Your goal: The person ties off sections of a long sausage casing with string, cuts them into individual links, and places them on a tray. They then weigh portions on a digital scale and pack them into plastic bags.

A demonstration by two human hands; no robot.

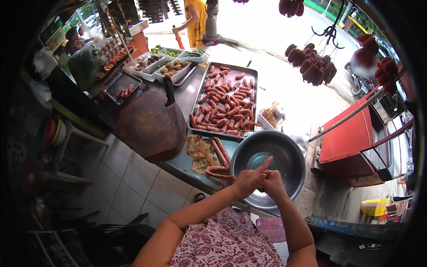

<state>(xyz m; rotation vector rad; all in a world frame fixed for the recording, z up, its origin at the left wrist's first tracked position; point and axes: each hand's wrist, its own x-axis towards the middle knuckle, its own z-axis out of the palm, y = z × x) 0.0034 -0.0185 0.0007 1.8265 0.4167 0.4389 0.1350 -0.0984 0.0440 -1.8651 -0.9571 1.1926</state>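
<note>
Our tabletop (179, 167) bears a long sausage (218, 150); above the basin (287, 153) our left hand (246, 183) and right hand (273, 183) meet, fingers (259, 180) mostly curled; whether gripping, we cannot tell.

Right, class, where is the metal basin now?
In the head view, the metal basin sits right of centre, beside the near right corner of the sausage tray, with the left hand and right hand over its near side.
</note>
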